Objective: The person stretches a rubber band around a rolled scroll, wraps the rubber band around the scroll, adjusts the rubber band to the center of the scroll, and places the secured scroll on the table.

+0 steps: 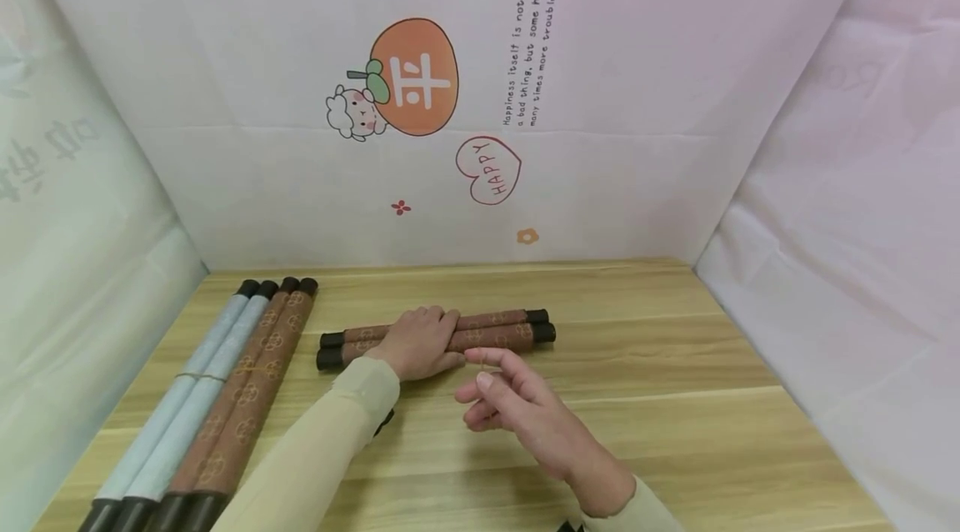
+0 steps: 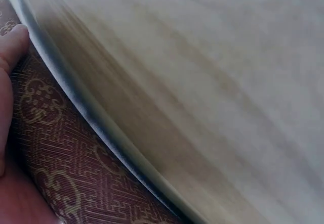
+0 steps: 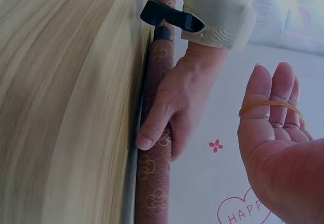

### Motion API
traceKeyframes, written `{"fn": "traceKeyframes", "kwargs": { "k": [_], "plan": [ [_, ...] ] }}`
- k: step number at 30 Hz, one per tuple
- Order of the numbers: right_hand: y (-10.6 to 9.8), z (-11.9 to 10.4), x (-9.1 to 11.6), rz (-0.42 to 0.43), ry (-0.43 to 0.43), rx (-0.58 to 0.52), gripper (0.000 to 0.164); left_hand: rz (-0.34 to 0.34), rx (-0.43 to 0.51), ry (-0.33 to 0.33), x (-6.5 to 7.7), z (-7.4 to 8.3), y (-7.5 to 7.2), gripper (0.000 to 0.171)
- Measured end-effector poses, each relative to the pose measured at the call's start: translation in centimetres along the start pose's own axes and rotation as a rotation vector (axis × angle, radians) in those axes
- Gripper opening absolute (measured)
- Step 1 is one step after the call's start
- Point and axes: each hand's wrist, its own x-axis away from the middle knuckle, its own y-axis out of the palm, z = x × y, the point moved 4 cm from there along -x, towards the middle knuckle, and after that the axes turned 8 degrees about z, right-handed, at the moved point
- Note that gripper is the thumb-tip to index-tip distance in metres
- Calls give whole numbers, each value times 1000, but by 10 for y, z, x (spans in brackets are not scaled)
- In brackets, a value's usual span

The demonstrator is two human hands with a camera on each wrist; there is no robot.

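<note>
Two brown patterned scrolls (image 1: 495, 338) with black end knobs lie side by side, crosswise on the wooden table. Over their middle, my left hand (image 1: 422, 342) grips them, its thumb along the near side. The left wrist view shows the brown patterned cloth (image 2: 55, 148) close against the palm. My right hand (image 1: 532, 419) hovers just right of the left one, palm turned inward and fingers gently bent. A thin yellowish rubber band (image 3: 271, 102) is looped around its fingers, as the right wrist view shows.
At the left, two pale blue scrolls (image 1: 180, 386) and two brown scrolls (image 1: 251, 382) lie lengthwise in a row, each pair tied with a band. White printed cloth (image 1: 600, 140) rises behind the wooden table (image 1: 660, 399) and hangs along both sides.
</note>
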Motion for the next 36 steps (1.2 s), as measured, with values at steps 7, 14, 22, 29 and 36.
{"fn": "traceKeyframes", "kwargs": {
  "k": [7,14,22,29,36],
  "plan": [
    [-1,1,0,7,6,6,47,100,-19,30,3,2,-11,73],
    [-1,0,1,11,-1,10,48,143,-53,45,6,6,-22,65],
    [-5,-1,4,6,-9,22,49,114,-36,49,11,9,-31,68],
    [-13,0,5,29,-15,47,52,157,-28,83,24,9,-44,70],
    [-26,-1,8,87,-13,61,52,177,-42,95,39,11,-58,76]
  ]
}}
